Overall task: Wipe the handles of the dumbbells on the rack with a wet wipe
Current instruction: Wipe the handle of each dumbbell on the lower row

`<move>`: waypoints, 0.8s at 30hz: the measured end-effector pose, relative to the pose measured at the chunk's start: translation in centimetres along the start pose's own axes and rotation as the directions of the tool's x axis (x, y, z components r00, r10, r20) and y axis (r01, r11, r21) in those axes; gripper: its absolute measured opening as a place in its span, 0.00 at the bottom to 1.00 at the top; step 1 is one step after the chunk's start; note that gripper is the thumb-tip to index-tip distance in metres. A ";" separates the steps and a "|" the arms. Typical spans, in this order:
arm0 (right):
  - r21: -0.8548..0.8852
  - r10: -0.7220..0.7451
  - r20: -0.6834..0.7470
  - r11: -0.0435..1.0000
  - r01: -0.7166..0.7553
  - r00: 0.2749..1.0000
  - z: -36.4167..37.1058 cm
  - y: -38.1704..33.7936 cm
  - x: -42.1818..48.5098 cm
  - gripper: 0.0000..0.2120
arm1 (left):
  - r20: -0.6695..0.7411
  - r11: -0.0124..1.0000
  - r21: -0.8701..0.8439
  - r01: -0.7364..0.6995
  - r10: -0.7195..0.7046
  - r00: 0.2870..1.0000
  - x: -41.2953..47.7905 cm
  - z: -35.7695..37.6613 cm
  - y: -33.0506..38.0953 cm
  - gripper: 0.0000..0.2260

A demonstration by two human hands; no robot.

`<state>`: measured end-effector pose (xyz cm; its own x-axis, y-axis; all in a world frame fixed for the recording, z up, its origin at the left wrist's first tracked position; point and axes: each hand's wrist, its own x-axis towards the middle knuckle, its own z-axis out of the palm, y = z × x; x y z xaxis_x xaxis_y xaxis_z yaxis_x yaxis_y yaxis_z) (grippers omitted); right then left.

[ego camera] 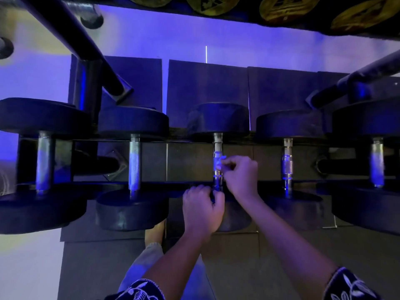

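Wipe [220, 160] on chrome handle [217, 142] (middle dumbbell [218, 118])

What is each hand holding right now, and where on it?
Right hand pinches the wet wipe against the middle dumbbell's handle, mid-length. Left hand grips that handle at its near end.

No text or numbers legible — the gold emblems [283, 9] overhead are blurred.

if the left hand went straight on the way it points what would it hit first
Probably the right hand, pinching the wipe on the middle dumbbell's handle just ahead; depth is unclear.
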<state>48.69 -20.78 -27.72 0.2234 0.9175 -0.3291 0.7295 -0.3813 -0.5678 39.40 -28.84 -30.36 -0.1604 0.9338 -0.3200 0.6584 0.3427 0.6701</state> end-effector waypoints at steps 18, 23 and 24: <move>0.046 0.173 -0.162 0.985 -0.168 0.972 1.1 -2.2 4.8 0.04 | -0.014 0.999 0.001 -0.045 0.045 0.999 0.1 0.1 0.0 0.15; 0.099 0.092 -0.106 0.992 -0.082 0.990 1.0 -0.6 0.9 0.04 | -0.014 0.999 0.003 -0.049 0.049 0.999 0.1 -0.1 0.1 0.13; 0.097 0.091 -0.100 0.992 -0.082 0.991 1.1 -0.5 0.9 0.04 | -0.015 0.999 0.001 -0.049 0.049 0.999 0.1 -0.1 0.1 0.13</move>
<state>47.84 -19.85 -28.53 0.3526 0.8855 -0.3026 0.6429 -0.4643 -0.6092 39.34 -28.67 -30.28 -0.1391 0.9508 -0.2769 0.6661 0.2967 0.6843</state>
